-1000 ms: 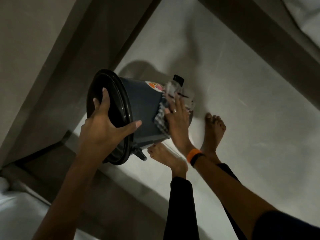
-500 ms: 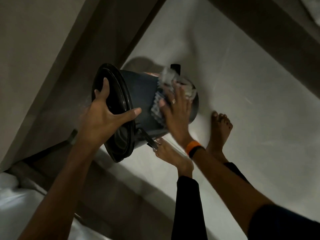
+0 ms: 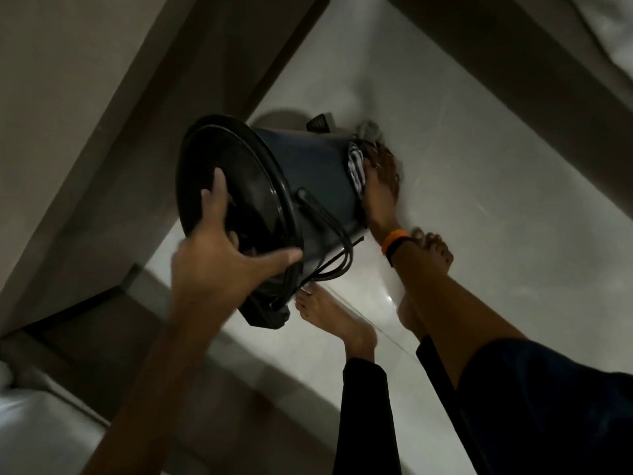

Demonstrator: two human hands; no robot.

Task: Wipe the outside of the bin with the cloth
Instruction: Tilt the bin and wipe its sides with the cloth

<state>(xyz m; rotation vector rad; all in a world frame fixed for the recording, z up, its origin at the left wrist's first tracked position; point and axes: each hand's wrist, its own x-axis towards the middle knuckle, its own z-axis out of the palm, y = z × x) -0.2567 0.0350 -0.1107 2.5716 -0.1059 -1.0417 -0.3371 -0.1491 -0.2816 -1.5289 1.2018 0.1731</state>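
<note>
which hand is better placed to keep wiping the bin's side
The right hand: it already presses the checked cloth against the wall of the bin near its base. The left hand grips the lid end, holding the bin tilted off the floor, so it looks needed as support.

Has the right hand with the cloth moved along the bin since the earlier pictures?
Yes. The right hand and cloth have slid from the bin's side wall toward its base end, away from the lid.

The dark bin (image 3: 308, 173) is tipped on its side in the air, black lid (image 3: 236, 200) shut. A checked cloth (image 3: 356, 166) presses against its base end.
</note>
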